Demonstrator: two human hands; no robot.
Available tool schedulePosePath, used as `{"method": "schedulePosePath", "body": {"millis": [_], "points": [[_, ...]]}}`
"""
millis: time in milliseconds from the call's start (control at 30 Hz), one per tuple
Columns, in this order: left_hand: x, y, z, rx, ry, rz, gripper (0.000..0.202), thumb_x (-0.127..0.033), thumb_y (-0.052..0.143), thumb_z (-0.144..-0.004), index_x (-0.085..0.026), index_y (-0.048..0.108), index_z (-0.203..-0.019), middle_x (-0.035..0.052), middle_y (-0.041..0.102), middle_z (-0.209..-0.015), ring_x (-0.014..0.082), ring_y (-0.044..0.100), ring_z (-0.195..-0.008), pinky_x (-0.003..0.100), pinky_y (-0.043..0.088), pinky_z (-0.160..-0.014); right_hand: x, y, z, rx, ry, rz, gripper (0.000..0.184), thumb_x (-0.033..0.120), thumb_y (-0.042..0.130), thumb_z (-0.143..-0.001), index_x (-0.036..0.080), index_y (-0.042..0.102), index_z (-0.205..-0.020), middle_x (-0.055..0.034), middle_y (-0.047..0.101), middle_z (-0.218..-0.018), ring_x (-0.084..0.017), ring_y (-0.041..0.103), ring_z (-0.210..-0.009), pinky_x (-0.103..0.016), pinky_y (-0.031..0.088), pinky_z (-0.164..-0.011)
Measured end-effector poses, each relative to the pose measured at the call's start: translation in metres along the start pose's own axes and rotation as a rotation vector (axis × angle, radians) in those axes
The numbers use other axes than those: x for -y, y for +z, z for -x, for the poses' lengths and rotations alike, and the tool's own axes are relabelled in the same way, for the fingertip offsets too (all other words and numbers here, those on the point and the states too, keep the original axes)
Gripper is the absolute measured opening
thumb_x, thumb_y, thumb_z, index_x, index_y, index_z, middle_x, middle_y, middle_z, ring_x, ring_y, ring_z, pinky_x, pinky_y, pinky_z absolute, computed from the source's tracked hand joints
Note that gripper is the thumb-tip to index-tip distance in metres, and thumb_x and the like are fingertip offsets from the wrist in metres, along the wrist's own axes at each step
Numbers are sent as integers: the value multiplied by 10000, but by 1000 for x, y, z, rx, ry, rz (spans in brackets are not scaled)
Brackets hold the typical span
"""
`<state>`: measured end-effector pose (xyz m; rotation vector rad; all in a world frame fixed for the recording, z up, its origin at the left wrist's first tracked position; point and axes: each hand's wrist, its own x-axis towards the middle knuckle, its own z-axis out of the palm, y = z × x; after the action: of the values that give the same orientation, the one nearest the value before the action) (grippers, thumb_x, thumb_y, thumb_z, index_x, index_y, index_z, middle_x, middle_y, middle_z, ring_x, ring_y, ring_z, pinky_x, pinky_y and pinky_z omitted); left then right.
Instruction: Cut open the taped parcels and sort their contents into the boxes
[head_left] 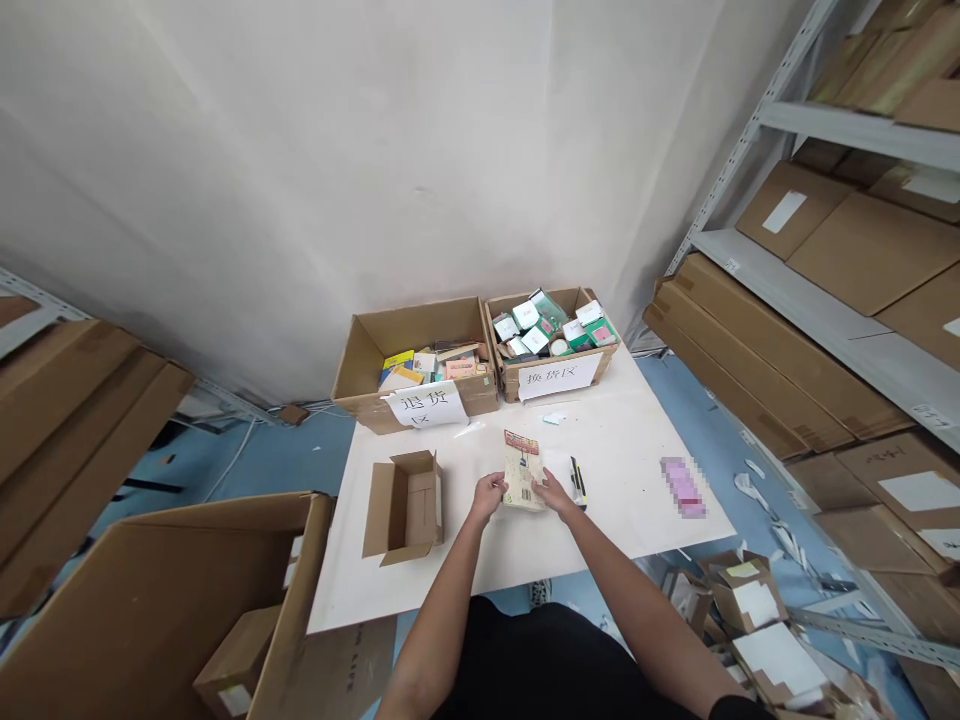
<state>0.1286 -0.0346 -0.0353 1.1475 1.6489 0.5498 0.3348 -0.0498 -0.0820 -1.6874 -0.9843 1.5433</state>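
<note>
Over the middle of the white table (615,470), both hands grip a small flat printed packet (523,468). My left hand (489,494) is closed on its lower left edge. My right hand (553,491) is closed on its lower right edge. A utility knife (578,481) lies on the table just right of my right hand. A small open cardboard box (406,505) with nothing visible inside sits to the left of my left hand.
Two labelled cardboard boxes stand at the table's far edge: the left one (414,365) holds several coloured packs, the right one (551,338) several green and white packs. A large open carton (165,600) stands at the lower left. Shelving with cartons (840,250) runs along the right; scraps litter the floor.
</note>
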Motion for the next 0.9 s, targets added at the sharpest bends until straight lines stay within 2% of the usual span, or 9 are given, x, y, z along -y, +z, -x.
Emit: {"method": "schedulePosePath", "body": {"millis": [67,167,233,300,367,467,600,900], "points": [[-11,-23,10,27,60,104,508,-426,737,-842,-149,718,-1267,108,754,-1111,207,702,-941,327,557,-820,37,-12,7,81,18,-162,873,445,880,-677,215,549,-1451,-155,723,-1222,-354,703,-1139,-466,577,-896],[-36,-63,26,149,198,406,607,-489,815,-787,-163,698,-1285,135,737,-1184,233,691,-1025,350,547,-876,104,-29,21,157,-134,-346,863,400,949,-595,267,583,-1364,-61,740,-1096,-308,732,-1027,-426,591,-850],[-58,-88,37,271,286,566,672,-431,900,-713,-193,674,-1299,137,719,-1238,242,679,-1080,350,537,-903,148,-38,33,213,-252,-399,831,356,959,-589,292,593,-1332,-39,740,-1087,-274,737,-1004,-407,598,-856],[-79,-107,46,370,341,617,803,-332,944,-660,-246,603,-1382,130,683,-1313,228,677,-1080,333,536,-884,185,-44,46,285,-324,-385,805,302,960,-583,299,602,-1304,-36,745,-1098,-256,737,-986,-392,602,-851],[-97,-119,55,396,385,624,863,-283,940,-666,-271,545,-1434,128,648,-1361,199,679,-1032,310,535,-850,210,-48,59,375,-331,-365,721,290,935,-616,301,616,-1262,-41,742,-1152,-250,735,-987,-376,610,-815],[-115,-131,66,344,436,623,877,-249,920,-700,-291,499,-1467,109,628,-1359,160,667,-973,276,527,-816,228,-52,76,499,-320,-368,717,269,913,-632,324,596,-1272,-35,732,-1205,-248,733,-996,-380,618,-797],[-129,-140,78,306,469,617,930,-207,926,-691,-324,470,-1493,57,638,-1267,126,649,-912,262,524,-808,236,-59,88,549,-362,-380,772,283,925,-630,348,559,-1306,-31,719,-1221,-243,731,-995,-393,621,-799],[-149,-136,92,387,506,559,913,-285,878,-771,-357,412,-1553,83,615,-1322,151,672,-922,292,556,-794,249,-84,95,598,-423,-321,827,268,941,-642,345,526,-1354,-51,697,-1293,-222,729,-1017,-353,610,-795]]}}
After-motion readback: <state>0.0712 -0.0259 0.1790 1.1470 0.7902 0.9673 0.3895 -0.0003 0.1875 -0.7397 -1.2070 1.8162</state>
